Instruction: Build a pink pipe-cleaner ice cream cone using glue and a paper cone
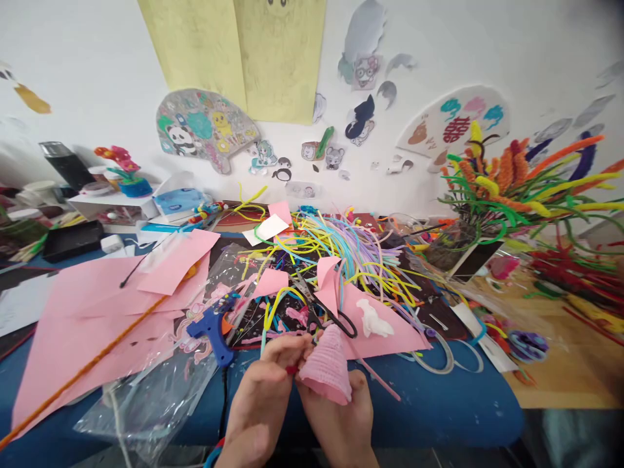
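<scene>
My right hand [347, 416] is wrapped round a pink crepe-paper cone [327, 364], held point up at the table's near edge. My left hand [266, 390] pinches the cone's left side with closed fingers, where a small red bit shows. Right behind my hands lie black-handled scissors [324, 309], a white scrap [373, 318] on pink paper, and a blue glue gun [213, 328] to the left.
Pink paper sheets [88, 312] and clear plastic wrap [151, 403] cover the left of the blue table [439, 409]. A heap of coloured pipe cleaners [341, 250] lies in the middle. A pipe-cleaner bouquet [497, 182] stands at the right, and boxes and a small flower pot [129, 175] at the back left.
</scene>
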The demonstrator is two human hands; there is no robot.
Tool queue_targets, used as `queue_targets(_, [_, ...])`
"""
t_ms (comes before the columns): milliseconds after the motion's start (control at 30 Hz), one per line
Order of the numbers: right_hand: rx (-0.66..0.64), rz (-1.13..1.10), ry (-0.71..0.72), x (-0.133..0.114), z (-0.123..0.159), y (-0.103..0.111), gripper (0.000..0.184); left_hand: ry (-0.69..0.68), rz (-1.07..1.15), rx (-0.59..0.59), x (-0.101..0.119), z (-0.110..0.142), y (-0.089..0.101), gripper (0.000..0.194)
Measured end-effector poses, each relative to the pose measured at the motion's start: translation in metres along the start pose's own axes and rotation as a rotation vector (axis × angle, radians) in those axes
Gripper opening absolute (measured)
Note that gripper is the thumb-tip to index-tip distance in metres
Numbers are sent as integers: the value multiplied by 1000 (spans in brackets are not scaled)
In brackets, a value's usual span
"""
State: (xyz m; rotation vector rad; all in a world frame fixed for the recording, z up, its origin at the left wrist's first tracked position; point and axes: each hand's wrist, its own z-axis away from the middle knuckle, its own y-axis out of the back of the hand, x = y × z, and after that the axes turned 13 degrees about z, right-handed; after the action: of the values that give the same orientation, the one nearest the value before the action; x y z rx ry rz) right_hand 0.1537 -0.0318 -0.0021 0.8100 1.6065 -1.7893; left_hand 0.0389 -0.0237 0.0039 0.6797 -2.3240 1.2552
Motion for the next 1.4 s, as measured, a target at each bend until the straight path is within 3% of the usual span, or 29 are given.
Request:
queue_targets(100, [-3,26,17,-2,-1,-1,27,82,243,75,6,-4,-3,21])
queue_targets(233, [-153,53,20,-3,-3,-4,33,247,865,264,11,-11,-7,8])
queue_targets(300, [-207,33,15,-2,-3,-2,36,318,1047,314,11,-14,-7,5])
queue_targets(400, [-222,25,41,0,-3,7,39,324,905,304,11,-16,-5,8])
queue_targets(533, [-191,149,62,-3,-1,22,53,122,77,151,13,-11,1,18])
queue_targets(600, [-198,225,87,-5,0,26,62,89,-333,57,14,-7,3,27])
queue_targets(667, [-212,298,140,-7,1,27,64,134,-562,0,14,-6,2,43])
queue_targets(733, [-216,392,210,-8,3,25,56,175,-650,-18,11,-7,0,47])
queue_targets(800, [-175,539,285,-8,5,22,49,202,-659,31,7,-8,-2,41])
queue_targets(867, [-102,723,379,-6,7,19,53,255,-596,133,0,-9,-2,32])
queue_targets(1033, [144,984,832,5,9,5,41,350,-140,381,-16,-7,-1,29])
queue_targets(1167, [334,1050,1094,14,9,-7,24,301,74,388,-19,-11,-6,32])
queue_targets(1333, [262,1227,1272,17,10,-5,16,293,256,341,-22,-18,-10,36])
queue_targets(1400, [289,1256,1302,16,11,-3,15,295,350,333,-26,-18,-9,37])
